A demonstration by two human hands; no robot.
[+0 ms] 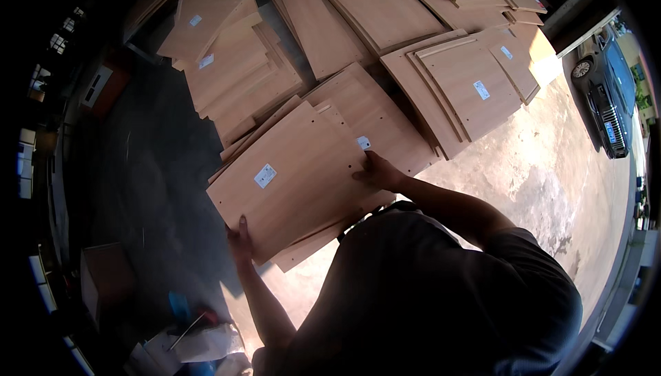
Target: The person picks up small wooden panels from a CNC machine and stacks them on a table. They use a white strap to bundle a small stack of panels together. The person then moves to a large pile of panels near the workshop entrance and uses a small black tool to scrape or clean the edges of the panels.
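A light brown wooden panel with a white label and small drilled holes lies tilted in front of me. My left hand grips its near left corner, thumb on top and the fingers hidden beneath. At the right end, my right hand is closed on the panel's edge, close to another white label on the panel behind. More panels lie below the held one, and the corner of a lower panel sticks out toward my body.
Stacks of similar panels spread ahead, including a labelled right stack, a left stack and long boards at the back. A dark car stands on the sunlit concrete floor at right. Plastic bags lie at lower left.
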